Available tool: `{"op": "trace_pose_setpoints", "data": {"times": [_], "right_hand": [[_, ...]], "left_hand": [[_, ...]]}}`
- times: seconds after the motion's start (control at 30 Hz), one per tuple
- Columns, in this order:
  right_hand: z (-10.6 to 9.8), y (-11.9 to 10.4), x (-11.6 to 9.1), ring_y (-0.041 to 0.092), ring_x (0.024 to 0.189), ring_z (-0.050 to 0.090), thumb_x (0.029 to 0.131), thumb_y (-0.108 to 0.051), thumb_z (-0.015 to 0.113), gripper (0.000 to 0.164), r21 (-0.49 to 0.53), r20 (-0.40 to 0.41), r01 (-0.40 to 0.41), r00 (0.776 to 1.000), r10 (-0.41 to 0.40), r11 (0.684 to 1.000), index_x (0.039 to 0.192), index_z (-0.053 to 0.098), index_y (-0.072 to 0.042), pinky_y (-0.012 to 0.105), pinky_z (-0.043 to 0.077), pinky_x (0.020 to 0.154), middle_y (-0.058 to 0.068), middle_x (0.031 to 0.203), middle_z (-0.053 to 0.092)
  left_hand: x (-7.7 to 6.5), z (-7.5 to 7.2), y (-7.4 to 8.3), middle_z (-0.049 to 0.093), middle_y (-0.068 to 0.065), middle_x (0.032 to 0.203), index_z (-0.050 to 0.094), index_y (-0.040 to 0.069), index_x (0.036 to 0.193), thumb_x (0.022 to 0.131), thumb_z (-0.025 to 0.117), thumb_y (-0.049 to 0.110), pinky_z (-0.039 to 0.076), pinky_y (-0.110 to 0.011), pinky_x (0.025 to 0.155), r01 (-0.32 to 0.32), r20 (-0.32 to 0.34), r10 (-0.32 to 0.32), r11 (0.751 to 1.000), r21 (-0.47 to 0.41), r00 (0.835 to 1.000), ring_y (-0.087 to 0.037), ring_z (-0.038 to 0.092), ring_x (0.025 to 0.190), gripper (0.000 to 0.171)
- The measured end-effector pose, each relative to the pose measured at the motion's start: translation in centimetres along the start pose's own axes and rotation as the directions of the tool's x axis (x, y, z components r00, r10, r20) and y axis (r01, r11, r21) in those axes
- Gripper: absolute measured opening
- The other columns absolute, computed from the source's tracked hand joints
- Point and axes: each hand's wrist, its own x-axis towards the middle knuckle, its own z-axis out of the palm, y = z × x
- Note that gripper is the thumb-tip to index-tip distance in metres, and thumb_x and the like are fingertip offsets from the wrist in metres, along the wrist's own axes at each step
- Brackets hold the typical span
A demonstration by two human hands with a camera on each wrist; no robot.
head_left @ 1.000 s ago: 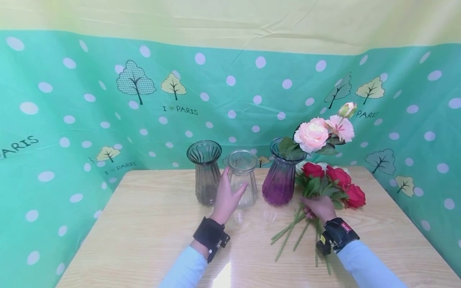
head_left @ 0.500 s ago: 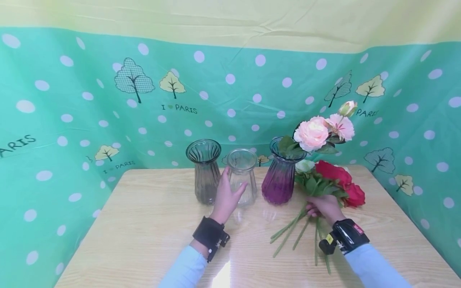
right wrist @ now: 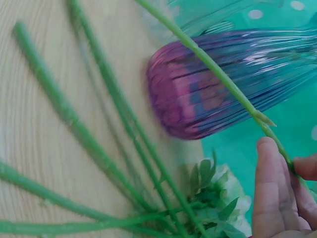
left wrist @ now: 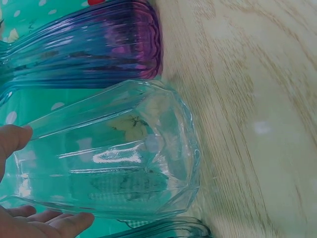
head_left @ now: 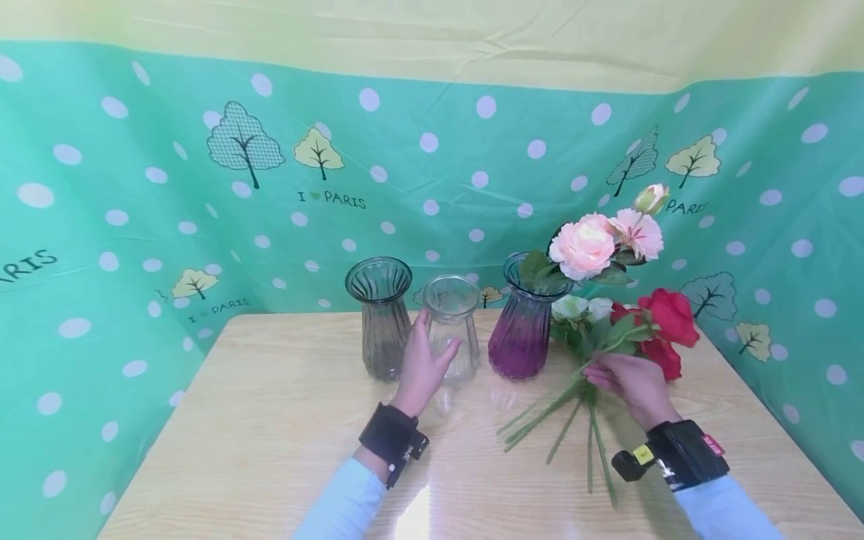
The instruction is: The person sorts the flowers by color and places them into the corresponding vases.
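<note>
Green stem (right wrist: 223, 77) pinched between right thumb (right wrist: 307, 167) and fingers (right wrist: 269, 188).

Clear glass vase (left wrist: 124, 153) stands upright on tbl (head_left: 270, 435); the red rose (head_left: 675, 315) I pinch by its green stem (right wrist: 218, 74) slants, w/ bloom up & to my R

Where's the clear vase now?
Head view: the clear vase stands on the table, right of the gray vase, left of the purple vase, the left hand partly in front of it.
</note>
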Motion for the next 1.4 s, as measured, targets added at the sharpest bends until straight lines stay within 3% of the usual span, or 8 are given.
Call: {"op": "trace_pose_setpoints", "data": {"times": [0.17, 0.37, 0.57, 0.7, 0.87, 1.0, 1.2, 1.4], "right_hand": [[0.7, -2.4, -1.3, 0.014, 0.081, 0.071, 0.093, -0.007, 0.056, 0.018, 0.259, 0.052, -0.019, 0.999, 0.006, 0.966, 0.089, 0.072, -0.013, 0.026, 0.059, 0.075, 0.004, 0.083, 0.073], [1.6, -4.8, -2.3, 0.018, 0.088, 0.07, 0.095, -0.005, 0.051, 0.019, 0.543, 0.082, 0.018, 0.994, -0.074, 0.839, 0.102, 0.069, -0.005, 0.025, 0.057, 0.08, 0.01, 0.092, 0.072], [3.5, -6.2, -2.9, 0.022, 0.086, 0.071, 0.091, 0.0, 0.054, 0.014, 0.668, -0.034, 0.134, 0.988, -0.149, 0.732, 0.099, 0.067, 0.0, 0.027, 0.057, 0.08, 0.014, 0.09, 0.072], [5.2, -6.9, -2.8, 0.023, 0.08, 0.072, 0.087, 0.002, 0.06, 0.011, 0.69, -0.143, 0.218, 0.976, -0.166, 0.69, 0.095, 0.067, 0.003, 0.028, 0.058, 0.077, 0.016, 0.083, 0.072], [7.2, -7.3, -2.4, 0.022, 0.074, 0.072, 0.085, 0.001, 0.064, 0.01, 0.67, -0.233, 0.271, 0.961, -0.152, 0.691, 0.094, 0.068, 0.004, 0.027, 0.059, 0.073, 0.016, 0.078, 0.072], [8.7, -7.3, -2.0, 0.021, 0.07, 0.072, 0.082, 0.0, 0.067, 0.011, 0.605, -0.321, 0.342, 0.931, -0.172, 0.719, 0.092, 0.069, 0.005, 0.027, 0.059, 0.071, 0.016, 0.076, 0.072], [10.5, -6.9, -1.6, 0.019, 0.071, 0.072, 0.083, -0.006, 0.068, 0.024, 0.375, -0.402, 0.479, 0.856, -0.326, 0.794, 0.098, 0.066, 0.013, 0.029, 0.059, 0.073, 0.012, 0.075, 0.072], [11.7, -6.8, -1.4, 0.017, 0.07, 0.071, 0.084, -0.009, 0.067, 0.019, 0.259, -0.392, 0.536, 0.819, -0.42, 0.804, 0.092, 0.068, 0.009, 0.029, 0.059, 0.072, 0.008, 0.073, 0.072]], "left_hand": [[0.1, -0.1, 0.1, 0.031, -0.024, 0.148, 0.023, -0.002, 0.144, 0.085, 0.067, 0.032, 0.032, -0.05, 0.112, 0.006, 0.008, -0.006, 1.0, 0.02, 1.0, -0.037, 0.036, 0.134, 0.082], [0.1, -0.1, 0.2, 0.031, -0.024, 0.147, 0.023, -0.002, 0.144, 0.085, 0.067, 0.033, 0.032, -0.05, 0.112, 0.012, 0.013, -0.013, 0.999, 0.03, 1.0, -0.037, 0.036, 0.134, 0.082], [0.1, 0.0, 0.3, 0.031, -0.025, 0.147, 0.023, -0.002, 0.144, 0.085, 0.067, 0.032, 0.033, -0.049, 0.112, 0.007, 0.016, -0.007, 0.999, 0.039, 1.0, -0.037, 0.037, 0.134, 0.081], [0.2, -0.1, 0.4, 0.032, -0.025, 0.147, 0.023, -0.002, 0.144, 0.085, 0.067, 0.031, 0.032, -0.05, 0.112, 0.012, 0.019, -0.013, 0.999, 0.037, 1.0, -0.037, 0.036, 0.134, 0.081], [0.2, -0.2, 0.4, 0.032, -0.025, 0.146, 0.023, -0.002, 0.144, 0.084, 0.069, 0.028, 0.031, -0.05, 0.112, 0.022, 0.025, -0.022, 1.0, 0.013, 0.999, -0.037, 0.036, 0.134, 0.081], [0.1, -0.2, 0.3, 0.032, -0.024, 0.146, 0.023, -0.001, 0.144, 0.083, 0.069, 0.028, 0.031, -0.05, 0.113, 0.026, 0.028, -0.026, 1.0, 0.004, 0.999, -0.037, 0.036, 0.134, 0.082], [0.1, -0.2, 0.3, 0.034, -0.025, 0.145, 0.023, -0.002, 0.144, 0.083, 0.069, 0.029, 0.032, -0.05, 0.112, 0.017, 0.028, -0.018, 1.0, 0.018, 0.999, -0.038, 0.037, 0.133, 0.083], [0.1, -0.3, 0.4, 0.033, -0.024, 0.146, 0.023, -0.001, 0.144, 0.082, 0.07, 0.028, 0.032, -0.051, 0.112, 0.02, 0.029, -0.02, 1.0, 0.005, 0.999, -0.037, 0.037, 0.133, 0.083]]}}
